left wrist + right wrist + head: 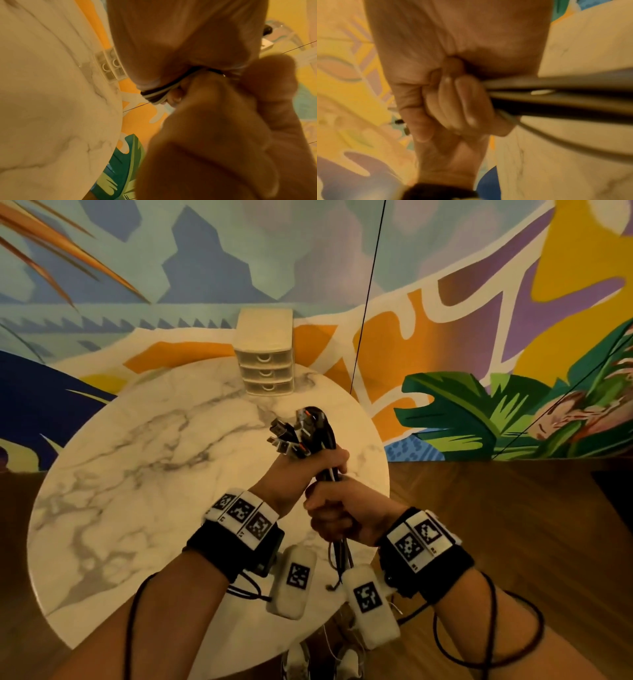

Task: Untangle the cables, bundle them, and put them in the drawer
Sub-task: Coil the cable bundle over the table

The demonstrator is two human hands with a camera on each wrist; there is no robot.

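Black & grey cables [317, 436] held upright over marble tabletop [137, 474], gripped by both hands: left hand [308, 465] fisted above, right hand [334, 517] fisted below. Drawers [265, 364] at tabletop's far edge, all closed.

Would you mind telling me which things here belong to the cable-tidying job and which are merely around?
Part of the job:
- cables, gathered as one bunch
- left hand gripping the bunch near the plugs
- right hand gripping it lower down
- drawer unit, all three drawers closed

Merely around:
- marble table
- painted wall
- thin black line hanging before the wall
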